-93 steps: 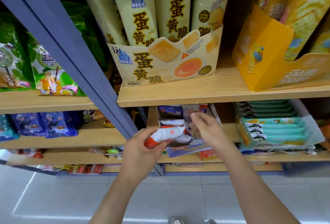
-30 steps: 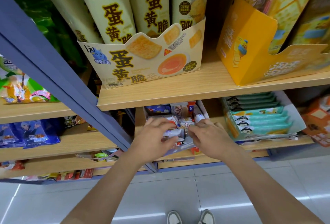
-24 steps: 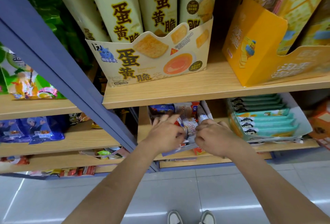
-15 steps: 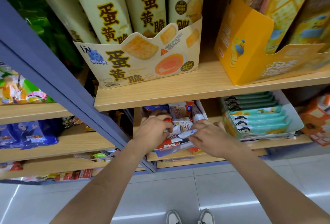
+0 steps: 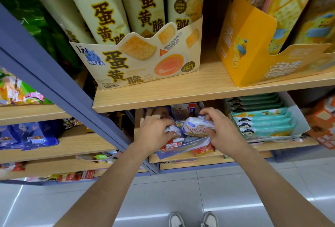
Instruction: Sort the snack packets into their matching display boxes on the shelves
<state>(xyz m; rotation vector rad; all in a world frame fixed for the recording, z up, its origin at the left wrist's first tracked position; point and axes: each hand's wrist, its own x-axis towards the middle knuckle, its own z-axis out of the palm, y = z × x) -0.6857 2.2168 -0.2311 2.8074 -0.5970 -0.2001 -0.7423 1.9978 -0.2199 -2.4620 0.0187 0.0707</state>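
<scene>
Both hands are inside a low open display box [image 5: 181, 149] of mixed white, red and blue snack packets on the lower shelf. My right hand [image 5: 220, 130] grips a white packet with brown lettering [image 5: 196, 127], lifted above the pile. My left hand [image 5: 154, 130] is curled round the end of another white packet [image 5: 173, 129] beside it. More packets lie under and behind the hands, partly hidden.
A wooden shelf edge [image 5: 199, 96] hangs just above the hands. On it stand a cream cracker box [image 5: 137, 63] and a yellow box [image 5: 253, 52]. A teal packet box [image 5: 266, 120] sits right of the hands. A blue-grey upright [image 5: 54, 81] runs diagonally at left.
My right hand has taken hold of the white lettered packet and raised it from the pile. My left hand stays in the box, now clutching a white packet's end.
</scene>
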